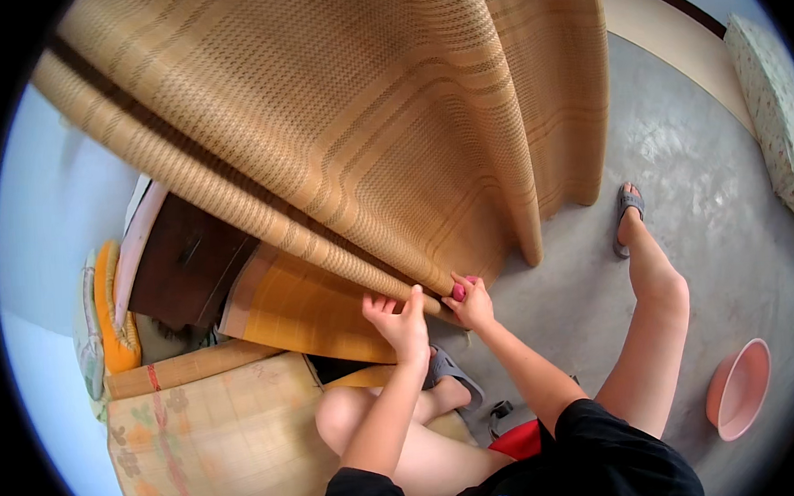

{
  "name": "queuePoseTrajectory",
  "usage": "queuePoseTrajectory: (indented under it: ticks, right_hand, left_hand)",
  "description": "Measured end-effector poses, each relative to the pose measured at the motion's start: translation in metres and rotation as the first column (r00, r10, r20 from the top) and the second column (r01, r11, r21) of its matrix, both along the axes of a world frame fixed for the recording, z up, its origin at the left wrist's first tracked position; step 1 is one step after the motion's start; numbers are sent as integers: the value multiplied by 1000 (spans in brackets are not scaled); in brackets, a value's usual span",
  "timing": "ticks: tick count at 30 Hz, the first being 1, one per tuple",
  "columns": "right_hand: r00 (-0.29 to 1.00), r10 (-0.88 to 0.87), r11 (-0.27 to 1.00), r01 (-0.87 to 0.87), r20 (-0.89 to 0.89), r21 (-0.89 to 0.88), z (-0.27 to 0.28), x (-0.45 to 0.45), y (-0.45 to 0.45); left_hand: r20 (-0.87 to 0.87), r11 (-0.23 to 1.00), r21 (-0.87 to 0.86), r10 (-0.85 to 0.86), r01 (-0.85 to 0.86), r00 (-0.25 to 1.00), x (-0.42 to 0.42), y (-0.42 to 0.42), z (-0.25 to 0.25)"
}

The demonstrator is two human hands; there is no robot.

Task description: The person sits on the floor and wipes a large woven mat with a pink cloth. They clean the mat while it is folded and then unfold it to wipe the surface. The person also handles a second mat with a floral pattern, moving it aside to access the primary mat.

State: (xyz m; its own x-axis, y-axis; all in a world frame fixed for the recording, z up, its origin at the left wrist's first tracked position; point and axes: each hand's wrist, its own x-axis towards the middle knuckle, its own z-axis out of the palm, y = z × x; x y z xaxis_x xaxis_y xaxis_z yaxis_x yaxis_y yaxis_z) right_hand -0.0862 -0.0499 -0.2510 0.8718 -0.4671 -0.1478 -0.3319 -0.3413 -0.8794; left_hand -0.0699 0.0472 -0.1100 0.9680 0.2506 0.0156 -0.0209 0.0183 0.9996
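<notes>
A large tan woven mat hangs upright in loose folds before me, its left edge curled over. My left hand holds that curled edge near its lower end, thumb on the front and fingers bent beside it. Just to the right, my right hand grips a small pink cloth or sponge, pressed against the bottom of the mat. My fingers cover most of the pink piece, so its exact kind is unclear.
A pink basin stands on the grey floor at right. Rolled and flat mats lie at left, beside a dark wooden piece of furniture and folded bedding. A floral padded slab leans at the far right.
</notes>
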Motion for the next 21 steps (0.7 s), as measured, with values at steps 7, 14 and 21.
queuePoseTrajectory:
  ticks: [7, 14, 21]
  right_hand:
    - [973, 223, 974, -225, -57, -23, 8, -61, 49]
    - [992, -93, 960, 68, 83, 270, 46, -79, -1]
    - [737, -340, 844, -34, 584, 535, 209, -19, -46]
  left_hand:
    - [247, 935, 328, 52, -134, 968, -7, 11, 2]
    - [71, 954, 264, 131, -145, 989, 1, 62, -21]
    - [-148, 989, 61, -122, 132, 981, -2, 115, 11]
